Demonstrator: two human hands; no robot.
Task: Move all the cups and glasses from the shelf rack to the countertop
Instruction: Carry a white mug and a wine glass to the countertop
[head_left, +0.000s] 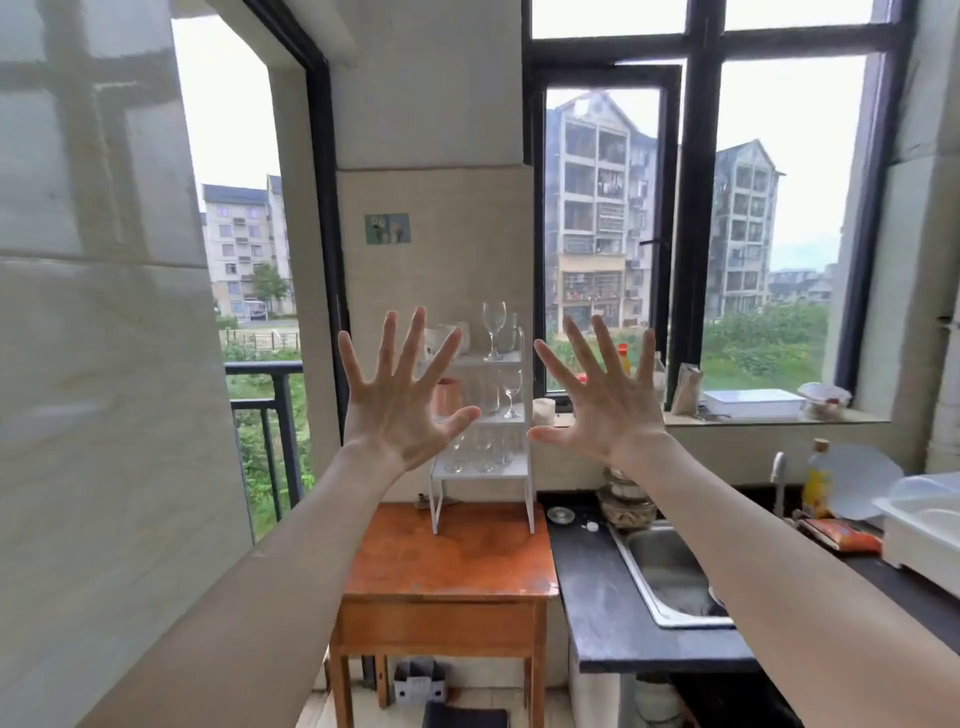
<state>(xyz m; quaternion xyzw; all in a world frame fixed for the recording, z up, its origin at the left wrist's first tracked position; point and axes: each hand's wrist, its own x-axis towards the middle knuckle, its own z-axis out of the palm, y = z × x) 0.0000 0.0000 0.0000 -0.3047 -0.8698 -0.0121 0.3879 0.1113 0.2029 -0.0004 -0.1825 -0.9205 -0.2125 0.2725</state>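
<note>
- Head view: both arms reach forward, the left hand (402, 402) and the right hand (605, 402) raised with palms out and fingers spread wide; each grip is released and holds nothing.
- Between and behind the hands, a white shelf rack (483, 467) stands at the back of a small wooden bench (447, 561).
- A tall wine glass (493, 330) stands upright on the rack's top tier; another stemmed glass (511, 392) sits on the middle tier beside a pink cup (448, 396); several clear glasses (480, 449) fill the bottom tier.
- To the right, touching the wooden bench, runs the dark countertop (597, 597) with a steel sink (670, 571) set in it.
- A yellow bottle (816, 483) stands behind the sink near a white dish rack (924, 525).
</note>
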